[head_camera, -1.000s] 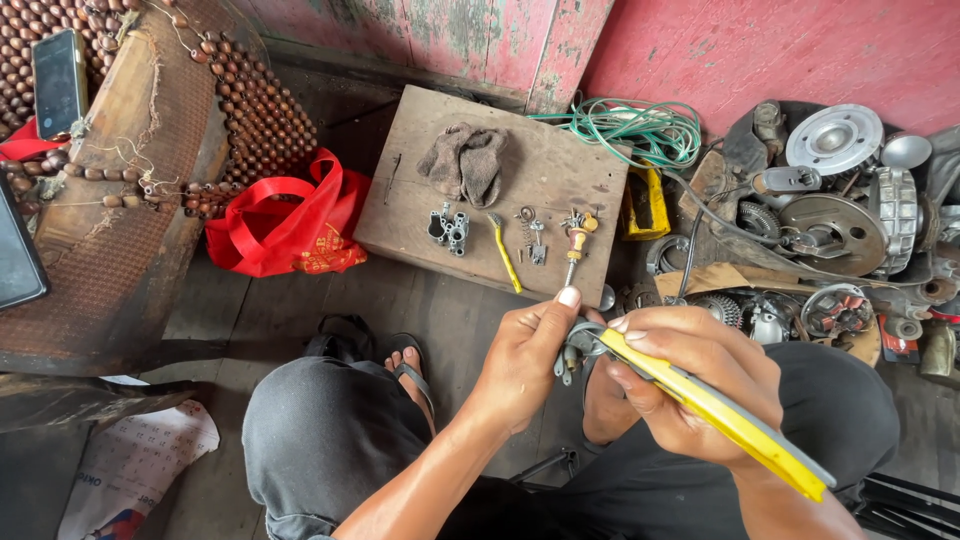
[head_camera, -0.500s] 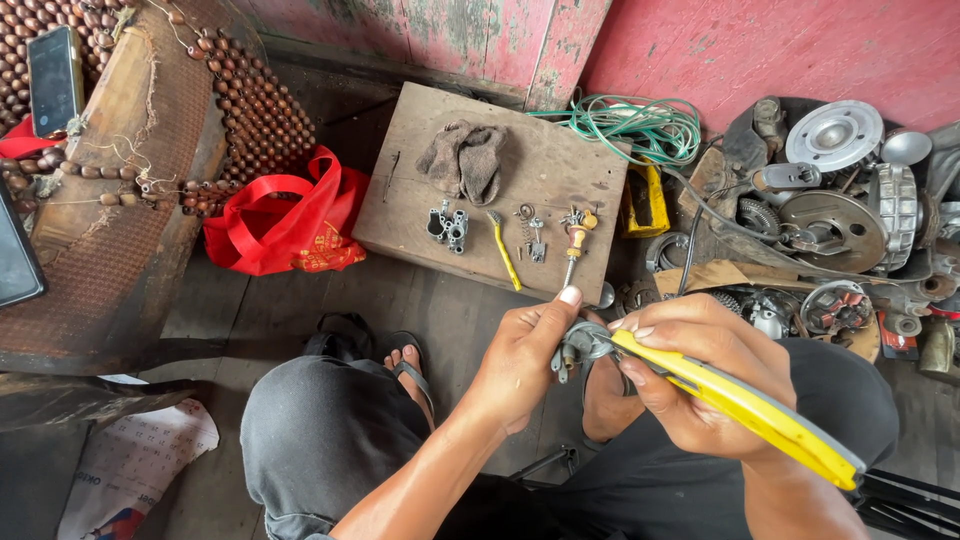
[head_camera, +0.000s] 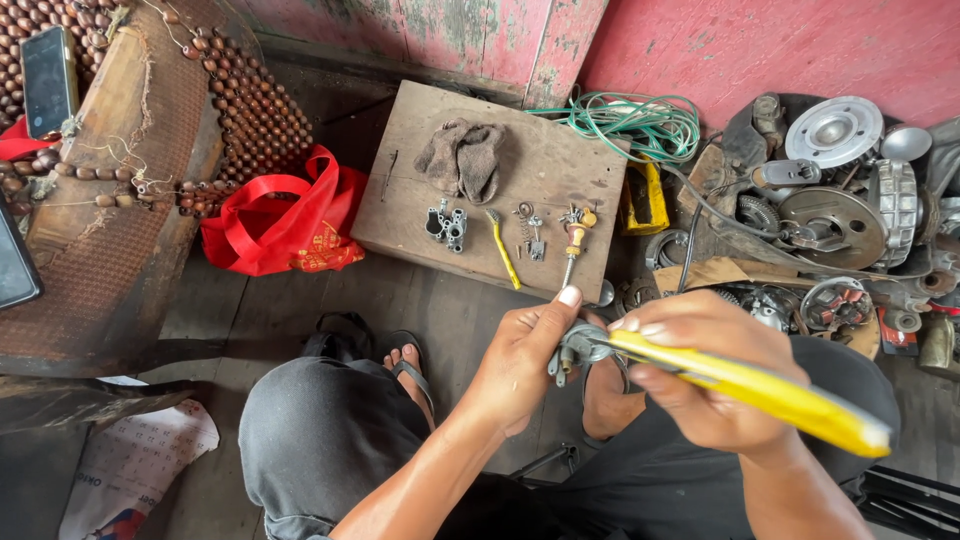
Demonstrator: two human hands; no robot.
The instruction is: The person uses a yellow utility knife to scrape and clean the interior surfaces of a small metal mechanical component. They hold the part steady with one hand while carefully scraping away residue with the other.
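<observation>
Since the earlier frame, my right hand (head_camera: pixel 700 375) has tilted the yellow-handled tool (head_camera: pixel 760 390) slightly flatter, its far end now lower right. Fingers of that hand are closed around the handle. My left hand (head_camera: pixel 520 365) pinches the small metal part (head_camera: pixel 575 350) between thumb and fingers, held above my lap, touching the tool's tip. Beyond, on the wooden board (head_camera: pixel 400 210): a grey rag (head_camera: pixel 462 158), a metal block (head_camera: pixel 447 224), a yellow brush (head_camera: pixel 503 248) and a screwdriver (head_camera: pixel 572 245). Left of it lies a red bag (head_camera: pixel 275 225).
</observation>
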